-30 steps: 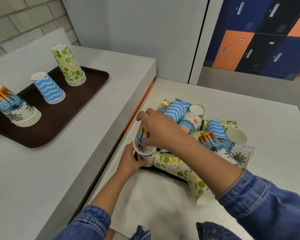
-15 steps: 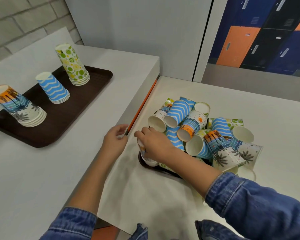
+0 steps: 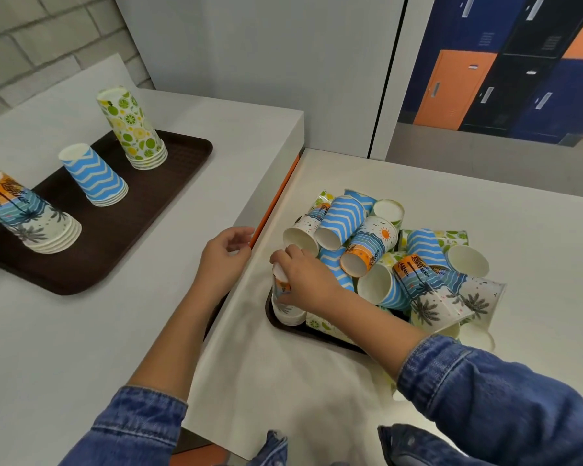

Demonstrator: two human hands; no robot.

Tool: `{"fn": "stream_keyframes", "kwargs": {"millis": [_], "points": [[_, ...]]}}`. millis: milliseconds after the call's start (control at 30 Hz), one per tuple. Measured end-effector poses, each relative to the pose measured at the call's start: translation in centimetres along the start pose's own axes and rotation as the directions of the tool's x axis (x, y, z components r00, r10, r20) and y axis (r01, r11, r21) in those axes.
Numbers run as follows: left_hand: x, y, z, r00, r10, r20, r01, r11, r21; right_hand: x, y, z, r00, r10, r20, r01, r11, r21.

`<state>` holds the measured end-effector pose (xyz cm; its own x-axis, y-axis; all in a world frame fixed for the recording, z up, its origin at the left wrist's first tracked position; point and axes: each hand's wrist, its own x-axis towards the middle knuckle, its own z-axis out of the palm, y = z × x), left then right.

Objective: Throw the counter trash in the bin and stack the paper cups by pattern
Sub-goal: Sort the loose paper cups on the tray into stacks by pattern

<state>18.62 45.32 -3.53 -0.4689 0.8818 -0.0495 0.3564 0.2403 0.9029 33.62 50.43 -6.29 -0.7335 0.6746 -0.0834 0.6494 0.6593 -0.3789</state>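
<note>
My right hand (image 3: 305, 277) grips a small upside-down stack of palm-sunset cups (image 3: 285, 306) standing at the left edge of a dark tray (image 3: 317, 334) on the lower table. Behind it lies a loose pile of mixed paper cups (image 3: 384, 250). My left hand (image 3: 224, 260) hovers empty, fingers curled apart, over the edge of the higher counter. On that counter a brown tray (image 3: 115, 237) carries three upside-down stacks: palm-sunset cups (image 3: 27, 213), blue zigzag cups (image 3: 95, 178) and citrus-print cups (image 3: 132, 129).
The higher white counter (image 3: 64, 348) meets the lower white table (image 3: 485, 203) at a step with an orange strip (image 3: 273, 206). A grey wall panel stands behind, and lockers (image 3: 505, 68) show at the far right.
My left hand let go of the cup stack and rose to the counter edge. My right hand set the stack down on the tray's left edge and still holds it.
</note>
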Motion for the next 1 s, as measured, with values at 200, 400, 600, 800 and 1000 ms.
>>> {"fn": "stream_keyframes", "kwargs": {"millis": [200, 400, 600, 800, 1000], "points": [[1.6, 1.5, 1.2, 0.999, -0.002, 0.043, 0.002, 1.0, -0.016, -1.1, 0.3, -0.7, 0.998, 0.032, 0.058, -0.034, 0.999, 0.042], [6.2, 4.0, 4.2, 0.975, -0.119, 0.186, 0.116, 0.993, 0.029, -4.3, 3.2, -7.3, 0.986, 0.124, -0.109, -0.109, 0.986, 0.129], [9.2, 5.3, 7.8, 0.834, -0.414, 0.364, 0.309, 0.898, 0.313, -5.4, 8.1, -10.9, 0.992, 0.123, -0.003, -0.115, 0.92, -0.376], [9.8, 4.8, 9.2, 0.778, -0.506, 0.373, 0.367, 0.847, 0.384, -4.7, 9.1, -8.6, 0.994, 0.017, 0.107, 0.046, 0.828, -0.559], [10.0, 4.1, 9.5, 0.784, -0.506, 0.36, 0.357, 0.841, 0.407, -3.9, 9.2, -7.2, 0.995, -0.056, 0.077, 0.091, 0.791, -0.605]]}}
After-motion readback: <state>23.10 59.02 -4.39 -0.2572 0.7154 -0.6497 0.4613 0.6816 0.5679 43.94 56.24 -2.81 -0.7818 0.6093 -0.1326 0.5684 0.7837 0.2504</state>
